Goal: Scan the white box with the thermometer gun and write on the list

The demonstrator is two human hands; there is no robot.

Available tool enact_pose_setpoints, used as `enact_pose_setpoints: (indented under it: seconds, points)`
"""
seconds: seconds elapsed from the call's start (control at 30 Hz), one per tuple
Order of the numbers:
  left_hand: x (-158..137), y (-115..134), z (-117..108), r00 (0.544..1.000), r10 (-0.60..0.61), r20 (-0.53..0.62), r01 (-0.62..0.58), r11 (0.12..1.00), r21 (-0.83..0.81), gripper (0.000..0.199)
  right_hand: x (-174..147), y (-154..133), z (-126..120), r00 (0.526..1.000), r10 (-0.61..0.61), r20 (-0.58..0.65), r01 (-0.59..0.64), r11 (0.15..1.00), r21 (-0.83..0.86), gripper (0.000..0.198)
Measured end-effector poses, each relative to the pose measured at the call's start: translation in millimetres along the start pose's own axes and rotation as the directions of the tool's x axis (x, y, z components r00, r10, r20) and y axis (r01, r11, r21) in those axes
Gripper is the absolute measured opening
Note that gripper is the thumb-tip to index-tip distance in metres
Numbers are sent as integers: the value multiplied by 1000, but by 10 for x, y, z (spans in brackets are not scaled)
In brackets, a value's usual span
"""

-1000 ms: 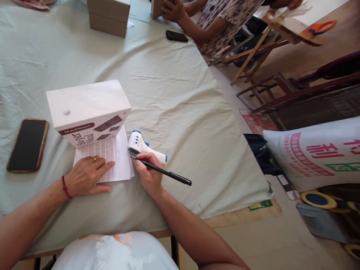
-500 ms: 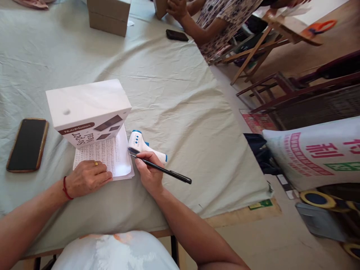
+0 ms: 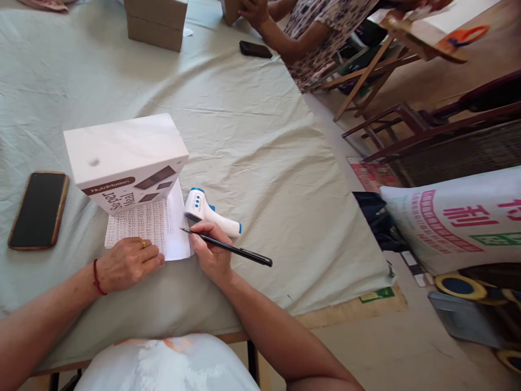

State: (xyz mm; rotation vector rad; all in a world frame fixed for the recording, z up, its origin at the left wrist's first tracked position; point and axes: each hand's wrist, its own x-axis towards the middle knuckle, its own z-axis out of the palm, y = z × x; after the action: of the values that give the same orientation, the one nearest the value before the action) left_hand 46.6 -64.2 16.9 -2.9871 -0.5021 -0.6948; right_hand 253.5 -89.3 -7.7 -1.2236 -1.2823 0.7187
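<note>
A black pen [image 3: 240, 251] is pinched in my right hand [image 3: 214, 255], its tip over the pale blank strip of the top sheet. My left hand [image 3: 132, 263], with a ring and a red wrist cord, lies closed on the lower left of the sheets of paper [image 3: 177, 239]. Its fingers are curled and its thumb is hidden. Dense rows of writing cover the left part of the top sheet. A white box [image 3: 126, 146] printed "NutriMotion" stands upright at the sheets' far end. Just beyond my right hand lies a white and blue infrared thermometer [image 3: 203, 209].
On the cloth-covered table [image 3: 260, 174], a phone [image 3: 38, 210] lies to the left. A brown carton [image 3: 155, 27] and another phone [image 3: 255, 49] are at the back. Another person's hand [image 3: 256, 11] holds a box there. A printed sack [image 3: 456, 217] and a wooden stool [image 3: 374, 76] stand right.
The pen tip has moved slightly left and down, off the thermometer's edge and over the paper. My left hand has shifted a little. The view has drifted slightly.
</note>
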Motion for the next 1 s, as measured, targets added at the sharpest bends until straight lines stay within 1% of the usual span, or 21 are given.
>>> enact_pose_setpoints:
  seconds: [0.1,0.17,0.23,0.3,0.37,0.43,0.73,1.0]
  points:
    - [-29,11,40,997,-49,54,49,999,1,25,-16,-2,30,997,46,69,-44,999,-28,2]
    - [-40,21,59,993,-102,57,100,995,26,28,-26,5,53,992,62,111,-54,996,-72,4]
    - [-40,30,67,988,-146,41,144,987,66,26,-35,16,75,989,38,145,-21,993,-116,7]
    - [-29,35,66,985,-170,34,166,981,100,26,-41,29,90,985,-13,171,38,989,-141,9]
    - [-13,39,60,984,-176,37,171,978,116,26,-46,41,98,981,-66,181,94,985,-148,10]
    - [1,42,57,982,-182,45,175,977,120,26,-51,51,100,979,-90,184,120,980,-156,11]
    - [-19,46,75,979,-193,62,184,976,118,26,-73,89,106,976,-55,209,100,972,-212,10]
    - [-23,50,76,976,-199,84,189,975,117,23,-52,59,95,965,-92,244,157,953,-259,11]
